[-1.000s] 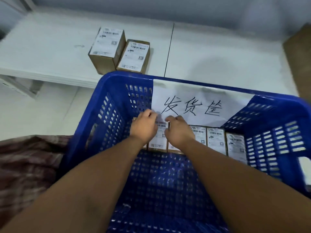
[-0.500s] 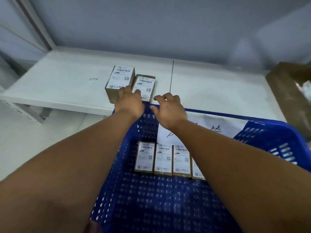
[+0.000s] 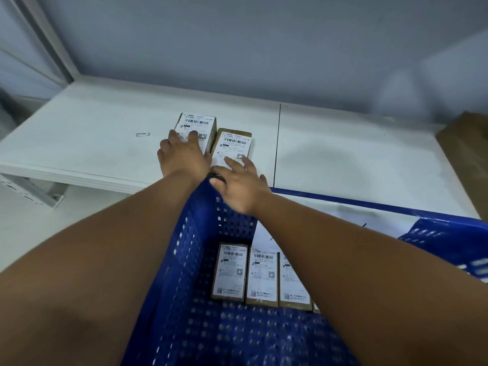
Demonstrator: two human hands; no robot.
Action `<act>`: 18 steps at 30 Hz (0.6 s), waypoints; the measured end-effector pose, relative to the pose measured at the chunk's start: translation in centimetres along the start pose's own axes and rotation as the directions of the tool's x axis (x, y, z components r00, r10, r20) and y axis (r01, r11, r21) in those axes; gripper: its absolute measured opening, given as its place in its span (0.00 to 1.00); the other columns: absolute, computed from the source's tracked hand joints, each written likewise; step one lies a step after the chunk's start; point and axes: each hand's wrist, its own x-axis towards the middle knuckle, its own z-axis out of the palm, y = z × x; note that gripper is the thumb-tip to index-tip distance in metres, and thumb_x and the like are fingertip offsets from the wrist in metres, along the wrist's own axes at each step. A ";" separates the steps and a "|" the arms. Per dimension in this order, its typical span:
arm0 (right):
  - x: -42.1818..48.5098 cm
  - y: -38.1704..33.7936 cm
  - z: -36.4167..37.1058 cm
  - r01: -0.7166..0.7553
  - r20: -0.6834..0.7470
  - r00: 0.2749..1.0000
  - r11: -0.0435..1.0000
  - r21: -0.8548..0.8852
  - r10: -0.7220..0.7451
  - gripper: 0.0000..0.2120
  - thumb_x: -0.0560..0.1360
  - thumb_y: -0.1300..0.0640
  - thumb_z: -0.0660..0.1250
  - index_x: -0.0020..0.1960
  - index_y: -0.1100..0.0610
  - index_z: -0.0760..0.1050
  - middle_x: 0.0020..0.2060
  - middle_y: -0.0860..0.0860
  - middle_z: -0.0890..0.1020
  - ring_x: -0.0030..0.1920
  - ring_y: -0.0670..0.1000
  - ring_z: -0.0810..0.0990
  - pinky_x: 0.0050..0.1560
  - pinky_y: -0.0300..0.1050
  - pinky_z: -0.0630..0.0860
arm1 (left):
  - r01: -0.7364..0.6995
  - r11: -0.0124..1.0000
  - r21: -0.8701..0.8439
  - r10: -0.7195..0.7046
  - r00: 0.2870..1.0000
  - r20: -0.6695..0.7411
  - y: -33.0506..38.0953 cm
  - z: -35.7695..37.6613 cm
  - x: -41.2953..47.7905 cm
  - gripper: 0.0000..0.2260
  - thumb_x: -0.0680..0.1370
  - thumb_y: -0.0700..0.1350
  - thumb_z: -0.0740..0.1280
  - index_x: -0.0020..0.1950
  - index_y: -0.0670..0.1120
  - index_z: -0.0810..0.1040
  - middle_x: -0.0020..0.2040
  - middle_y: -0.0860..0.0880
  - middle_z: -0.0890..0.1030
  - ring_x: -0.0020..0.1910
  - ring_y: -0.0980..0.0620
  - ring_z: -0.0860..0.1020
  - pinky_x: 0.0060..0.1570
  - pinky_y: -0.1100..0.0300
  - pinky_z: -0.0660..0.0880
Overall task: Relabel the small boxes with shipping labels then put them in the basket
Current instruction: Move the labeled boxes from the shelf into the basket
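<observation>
The white worktop runs across the far side of your view, with a brown cardboard piece at its right end. Nearer you sits the blue basket, its far rim up against the worktop's front edge. A white sheet of paper lines its far wall. In the basket, labelled small boxes lie flat in a row, side by side and label up: the first box at the left, the second box touching it, and the third box, partly hidden by your right forearm. A sliver of one more shows beyond it.

Both your arms reach forward over the basket's left corner to the worktop. Two more labelled boxes stand there side by side, just beyond the basket rim. Your left hand lies on the near end of the left worktop box, fingers stretched flat across its label, thumb out to the left, not wrapped round it. Your right hand is spread wide and relaxed, holding nothing; its fingertips touch the near edge of the right worktop box, with the palm above the basket rim.
</observation>
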 end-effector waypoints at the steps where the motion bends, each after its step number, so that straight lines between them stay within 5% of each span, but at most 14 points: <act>1: 0.2 -0.2 -0.1 -0.005 0.049 0.999 1.000 -0.021 0.006 0.27 0.81 0.35 0.47 0.78 0.40 0.52 0.80 0.47 0.47 0.78 0.55 0.37 0.73 0.71 0.45 | 0.003 1.000 -0.022 -0.003 1.000 -0.004 -0.1 0.1 0.2 0.24 0.78 0.56 0.60 0.73 0.52 0.64 0.73 0.38 0.60 0.67 0.37 0.62 0.66 0.48 0.60; 6: 1.3 -0.7 -0.8 -0.023 0.134 0.990 0.976 -0.215 0.053 0.35 0.75 0.27 0.47 0.78 0.38 0.45 0.79 0.52 0.47 0.78 0.59 0.37 0.70 0.75 0.46 | 0.055 0.987 -0.151 -0.045 0.996 0.071 -0.4 -0.3 0.8 0.26 0.75 0.58 0.63 0.73 0.59 0.64 0.70 0.40 0.63 0.67 0.38 0.61 0.65 0.49 0.62; 10: 1.4 -0.1 -0.9 -0.062 0.122 0.988 0.961 -0.270 0.098 0.34 0.75 0.28 0.48 0.78 0.38 0.50 0.78 0.55 0.48 0.77 0.63 0.41 0.70 0.73 0.54 | 0.015 0.979 -0.203 -0.003 0.998 0.057 -0.7 -0.2 0.2 0.26 0.76 0.57 0.63 0.73 0.57 0.64 0.70 0.40 0.62 0.65 0.38 0.63 0.63 0.49 0.65; 13: 1.1 1.2 -1.0 -0.154 0.015 0.987 0.970 -0.186 0.159 0.30 0.77 0.31 0.48 0.73 0.45 0.61 0.75 0.59 0.51 0.76 0.64 0.49 0.68 0.69 0.63 | 0.013 0.976 -0.217 -0.005 0.999 0.037 -0.1 0.1 -0.3 0.26 0.76 0.56 0.63 0.74 0.56 0.63 0.71 0.40 0.59 0.65 0.38 0.64 0.62 0.49 0.66; 18: 0.6 3.8 -0.7 -0.348 -0.209 0.915 0.937 0.028 0.346 0.23 0.81 0.38 0.52 0.65 0.51 0.73 0.67 0.59 0.62 0.69 0.60 0.58 0.66 0.65 0.65 | -0.054 0.958 -0.281 0.055 0.998 -0.007 1.0 0.5 -1.2 0.27 0.76 0.54 0.65 0.74 0.55 0.62 0.73 0.41 0.57 0.67 0.39 0.61 0.59 0.49 0.69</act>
